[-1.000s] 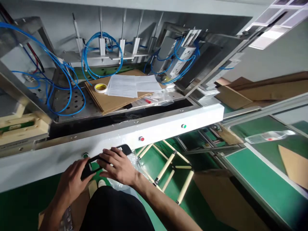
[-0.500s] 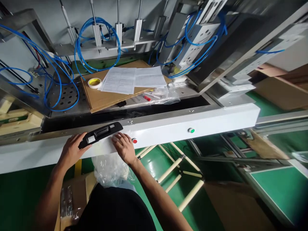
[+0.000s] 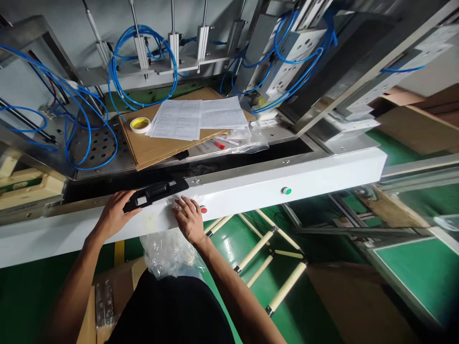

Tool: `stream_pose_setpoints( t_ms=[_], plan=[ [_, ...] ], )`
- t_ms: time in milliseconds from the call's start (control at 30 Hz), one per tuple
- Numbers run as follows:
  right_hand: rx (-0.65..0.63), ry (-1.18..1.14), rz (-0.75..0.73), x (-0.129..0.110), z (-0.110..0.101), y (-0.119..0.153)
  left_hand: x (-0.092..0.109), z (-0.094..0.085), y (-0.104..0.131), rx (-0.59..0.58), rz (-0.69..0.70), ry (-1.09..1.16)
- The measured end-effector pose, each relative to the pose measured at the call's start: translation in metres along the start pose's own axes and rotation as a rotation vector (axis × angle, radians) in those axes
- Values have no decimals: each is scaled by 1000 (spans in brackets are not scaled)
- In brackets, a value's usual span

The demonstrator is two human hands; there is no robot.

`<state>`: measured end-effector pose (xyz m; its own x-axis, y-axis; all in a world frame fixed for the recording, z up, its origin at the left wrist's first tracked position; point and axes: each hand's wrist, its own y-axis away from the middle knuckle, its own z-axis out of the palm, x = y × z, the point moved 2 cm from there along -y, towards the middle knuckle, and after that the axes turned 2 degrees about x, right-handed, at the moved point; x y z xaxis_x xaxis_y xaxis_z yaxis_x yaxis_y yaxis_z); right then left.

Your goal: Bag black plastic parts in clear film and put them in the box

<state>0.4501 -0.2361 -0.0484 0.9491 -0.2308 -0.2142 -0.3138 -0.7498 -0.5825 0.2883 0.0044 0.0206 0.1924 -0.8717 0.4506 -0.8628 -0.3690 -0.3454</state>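
Ledge (image 3: 247, 195), black part (image 3: 158, 193) in left fingers (image 3: 121, 197)

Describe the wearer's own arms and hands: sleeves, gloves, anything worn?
Left hand and right hand are ungloved. The left forearm and right forearm are slim and bare, with no sleeve in view. I can make out no watch, bracelet or cable. Black clothing covers the body between them.

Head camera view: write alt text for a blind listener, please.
The left hand grips one end of a black part at a white panel; the right hand is beside a red button. Behind, papers and tape lie on cardboard.
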Motion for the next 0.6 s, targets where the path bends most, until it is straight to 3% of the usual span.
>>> stream_pose_setpoints(
  t_ms=[167, 333, 600],
  plan=[
    [54, 35, 21, -7, -3, 2, 5, 17, -1, -17, 77, 11],
    [20, 21, 39, -10, -1, 2, 4, 32, -4, -41, 108, 42],
    [13, 4, 27, -15, -4, 0, -4, 35, -5, -46, 132, 28]
  ],
)
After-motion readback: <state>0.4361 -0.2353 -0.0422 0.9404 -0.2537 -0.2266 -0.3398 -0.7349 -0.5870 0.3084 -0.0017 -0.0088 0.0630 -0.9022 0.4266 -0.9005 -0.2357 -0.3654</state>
